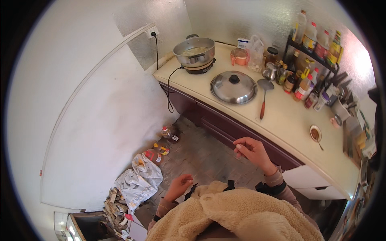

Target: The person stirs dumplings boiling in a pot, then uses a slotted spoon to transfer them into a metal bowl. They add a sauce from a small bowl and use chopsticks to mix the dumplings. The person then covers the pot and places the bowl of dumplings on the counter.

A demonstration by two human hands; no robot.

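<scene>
My right hand (251,152) is raised in front of the counter's dark red front, its fingers loosely bent and holding nothing that I can see. My left hand (180,185) hangs low over the floor with curled fingers; its palm is partly hidden. On the cream counter (235,116), a steel pot (195,55) with pale food inside stands on a black electric hot plate (200,70). A steel lid (233,87) with a black knob lies to its right. Beside the lid is a spatula with a red handle (263,110). Farther right, a small white dish (315,133) holds brown stuff and a spoon.
A black rack (313,55) and sauce bottles (301,90) line the counter's back, with an orange plastic cup (239,57) nearby. A power cord (169,90) hangs over the counter's edge. Bottles (170,135), a white sack (135,186) and split firewood (113,208) sit along the left wall.
</scene>
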